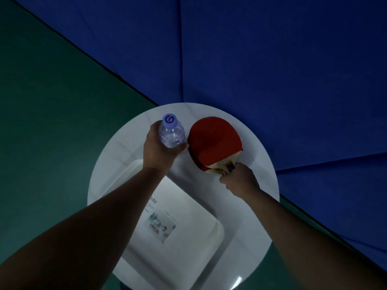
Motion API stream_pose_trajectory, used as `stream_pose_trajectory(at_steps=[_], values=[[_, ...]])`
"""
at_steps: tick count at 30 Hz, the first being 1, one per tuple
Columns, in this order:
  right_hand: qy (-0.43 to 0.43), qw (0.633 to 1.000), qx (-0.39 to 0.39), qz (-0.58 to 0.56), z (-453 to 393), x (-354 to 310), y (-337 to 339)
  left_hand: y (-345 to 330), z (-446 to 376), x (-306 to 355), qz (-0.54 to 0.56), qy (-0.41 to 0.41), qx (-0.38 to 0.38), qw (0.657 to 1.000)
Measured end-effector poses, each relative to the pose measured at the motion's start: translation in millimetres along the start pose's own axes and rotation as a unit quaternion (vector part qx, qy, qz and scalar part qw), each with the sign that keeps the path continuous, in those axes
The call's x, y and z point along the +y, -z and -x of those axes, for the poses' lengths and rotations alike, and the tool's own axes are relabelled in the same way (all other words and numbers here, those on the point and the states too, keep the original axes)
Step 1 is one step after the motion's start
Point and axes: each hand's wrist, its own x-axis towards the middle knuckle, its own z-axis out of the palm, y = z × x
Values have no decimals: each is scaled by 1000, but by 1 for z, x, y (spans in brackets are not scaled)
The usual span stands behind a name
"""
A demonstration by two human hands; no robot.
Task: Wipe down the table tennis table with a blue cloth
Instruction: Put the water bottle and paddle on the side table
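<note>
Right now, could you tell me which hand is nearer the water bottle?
Left. The left hand grips the water bottle; the right hand holds the paddle handle beyond it.

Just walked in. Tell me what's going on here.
A person stands over a round white table. The left hand grips a clear water bottle with a purple cap, held upright. The right hand holds the handle of the red paddles, which look like two stacked and lie flat on the tabletop. A white tray with a printed sheet sits nearer the person. Blue table tennis table panels lie beyond. No blue cloth is in view, so wiping has not begun.
</note>
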Motion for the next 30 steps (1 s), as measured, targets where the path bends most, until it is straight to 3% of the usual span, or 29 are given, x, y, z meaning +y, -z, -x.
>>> stream_pose_trajectory(at_steps=[18, 30], values=[[45, 988, 83, 126, -16, 3, -7, -16, -1, -2, 6, 35, 6, 999], [90, 987, 104, 86, 6, 18, -9, -6, 13, -2, 5, 65, -17, 998]])
